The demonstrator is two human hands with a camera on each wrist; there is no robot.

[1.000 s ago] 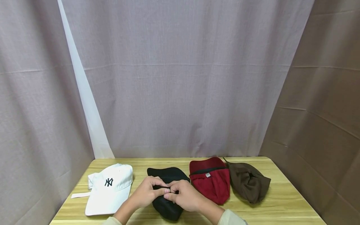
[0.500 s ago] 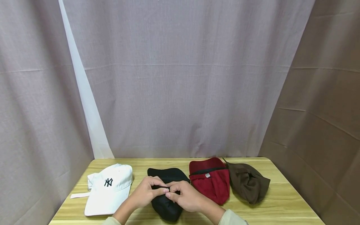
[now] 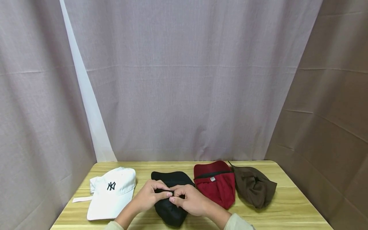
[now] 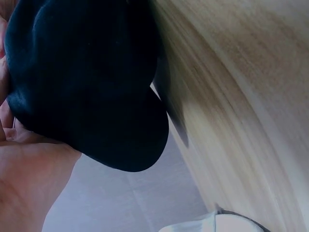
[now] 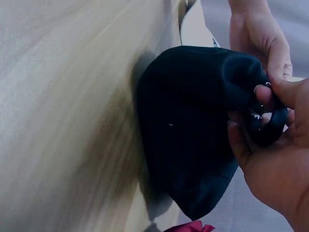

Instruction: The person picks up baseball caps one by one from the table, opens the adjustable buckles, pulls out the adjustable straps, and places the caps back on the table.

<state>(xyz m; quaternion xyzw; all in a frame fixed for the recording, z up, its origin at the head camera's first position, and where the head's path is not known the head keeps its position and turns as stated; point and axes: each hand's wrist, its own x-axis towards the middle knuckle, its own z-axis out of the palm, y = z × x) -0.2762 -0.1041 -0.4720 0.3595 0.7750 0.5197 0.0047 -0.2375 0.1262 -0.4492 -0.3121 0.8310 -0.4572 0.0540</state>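
Observation:
A black cap (image 3: 172, 214) lies between my two hands near the front of the table, its brim (image 3: 169, 177) toward the far side. My left hand (image 3: 148, 197) and right hand (image 3: 192, 200) meet at its back strap, thumbs and index fingers pinching it almost tip to tip. In the right wrist view the strap (image 5: 276, 124) bends in a loop by the right hand's fingers, and small bright spots show along it. The left wrist view shows the cap's dark fabric (image 4: 87, 72) beside the left palm, whose fingers are mostly hidden.
To the left sits a white cap (image 3: 110, 195) with a dark logo and a loose strap. A red cap (image 3: 217, 188) lies right of the black one, touching a brown cap (image 3: 254, 187). Curtains rise behind the wooden table (image 3: 287, 214).

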